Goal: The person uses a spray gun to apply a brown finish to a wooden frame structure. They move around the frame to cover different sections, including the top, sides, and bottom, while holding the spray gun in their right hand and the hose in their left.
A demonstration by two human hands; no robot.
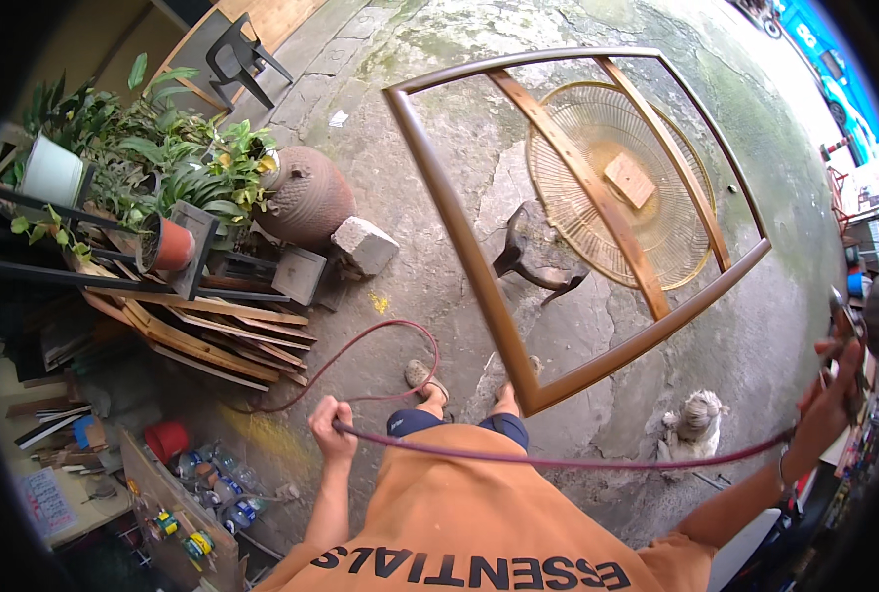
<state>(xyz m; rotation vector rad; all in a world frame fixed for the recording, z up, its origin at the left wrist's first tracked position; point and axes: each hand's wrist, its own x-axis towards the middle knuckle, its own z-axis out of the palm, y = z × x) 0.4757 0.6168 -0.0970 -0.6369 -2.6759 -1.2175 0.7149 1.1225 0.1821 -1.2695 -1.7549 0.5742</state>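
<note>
My left hand (333, 428) is closed round a dark red hose (558, 461), which stretches across in front of my orange shirt to the right. Raised at the far right, my right hand (836, 383) grips what looks like a spray gun (847, 318), metallic and partly lost in the dark rim of the view. Ahead of me is a brown, glossy four-sided frame (450, 214) with two wooden slats (597, 202) across it. Under the slats lies a round wire fan grille (558, 212) with a small wood block (630, 181) at its middle. A dark stool (533, 247) shows partly beneath.
A small white dog (694, 426) is on the concrete near my right side. To the left are potted plants (168, 158), a clay jar (306, 197), a concrete block (364, 246) and stacked wood strips (212, 335). The hose loops on the ground by my feet.
</note>
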